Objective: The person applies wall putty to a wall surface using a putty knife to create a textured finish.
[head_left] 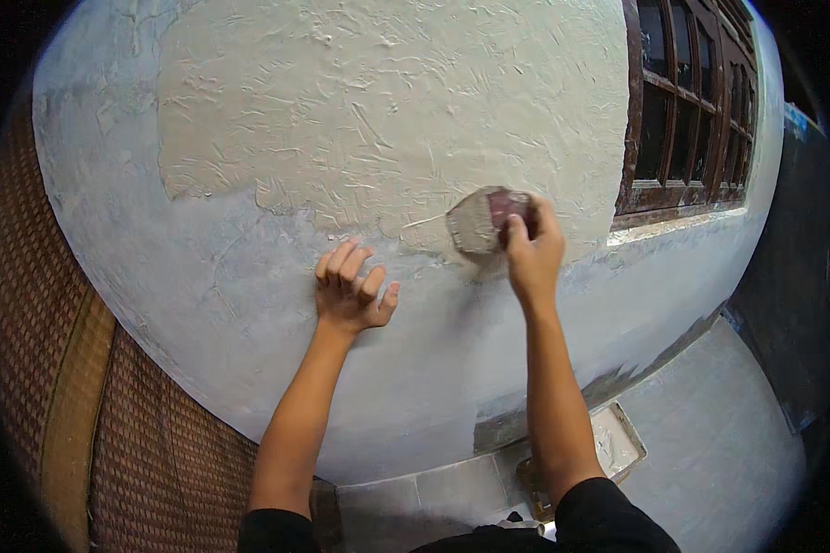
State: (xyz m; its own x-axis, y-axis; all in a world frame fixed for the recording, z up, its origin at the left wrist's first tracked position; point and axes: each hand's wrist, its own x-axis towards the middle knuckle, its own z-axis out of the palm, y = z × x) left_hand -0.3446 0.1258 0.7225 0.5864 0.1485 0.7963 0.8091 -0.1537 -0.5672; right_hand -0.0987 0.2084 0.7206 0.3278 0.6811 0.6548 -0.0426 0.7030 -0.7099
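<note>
The wall (415,387) filled most of the view. From eleven to one o'clock it carried a cream coating (378,111), ridged and rough with short raised strokes, its lower edge ragged. Below that edge the surface was smoother, pale blue-grey and unevenly mottled. A darker grey band ran along the wall's foot at five and four o'clock.

The scraper (473,224), its flat face smeared with grey-cream material, was at the coating's lower edge, just off centre towards one o'clock. The right hand (537,247) gripped its dark red handle between thumb and fingers. The left hand (349,288), towards nine o'clock, held nothing; its fingers were parted and bent near the same edge. Firm contact with the wall could not be confirmed.

At two o'clock stood a brown-framed window (687,111) with dark panes, its paint worn. Brown woven panelling (157,433) occupied eight o'clock. Grey floor (710,405) extended at four o'clock, where a tray (633,427) of whitish material sat, partly hidden by the right forearm.
</note>
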